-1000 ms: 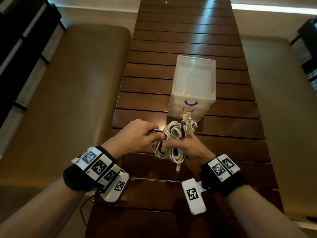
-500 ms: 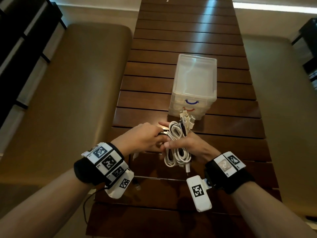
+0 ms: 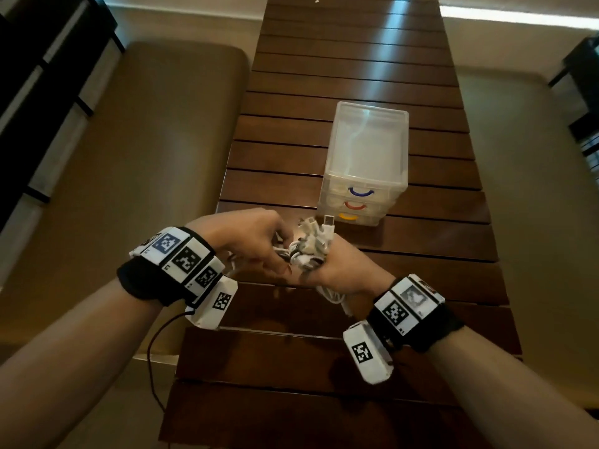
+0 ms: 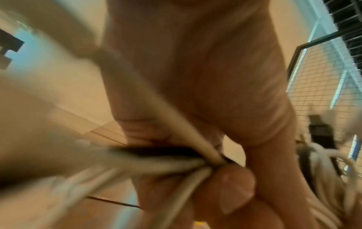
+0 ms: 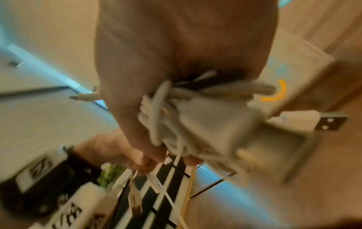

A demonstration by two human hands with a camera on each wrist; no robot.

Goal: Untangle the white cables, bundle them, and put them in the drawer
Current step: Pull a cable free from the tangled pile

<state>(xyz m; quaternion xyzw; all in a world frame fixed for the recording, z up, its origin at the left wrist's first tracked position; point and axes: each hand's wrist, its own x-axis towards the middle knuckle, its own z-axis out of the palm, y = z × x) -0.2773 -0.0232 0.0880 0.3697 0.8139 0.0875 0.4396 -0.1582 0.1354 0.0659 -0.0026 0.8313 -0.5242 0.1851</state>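
A long brown wooden table (image 3: 324, 351) made of slats runs away from the person. A tan padded bench (image 3: 146, 157) sits along its left side.

On the table stands a small clear plastic drawer box (image 3: 366, 163). It has three drawers stacked up, with a blue handle on top, a red one in the middle and a yellow one at the bottom. All three drawers look pushed in.

Both arms reach forward over the near part of the table, and the two hands meet just in front of the drawer box. Each wrist wears a black band with white squares that have black patterns on them.

The right hand (image 3: 343, 270) is turned with its back to the camera. Its fingers are curled tight around a bunch of white cables (image 3: 308, 251), which sits up in the air, near the drawer box but not touching it. A loop of cable hangs down below the fist. Some plug ends stick up out of the top, and one is a flat metal plug (image 5: 331, 123).

The left hand (image 3: 249, 241) comes in from the left, knuckles up. Its thumb and fingers pinch a few white strands (image 4: 188, 167) at the side of the bunch. This wrist view is blurry, so small parts are hard to see.
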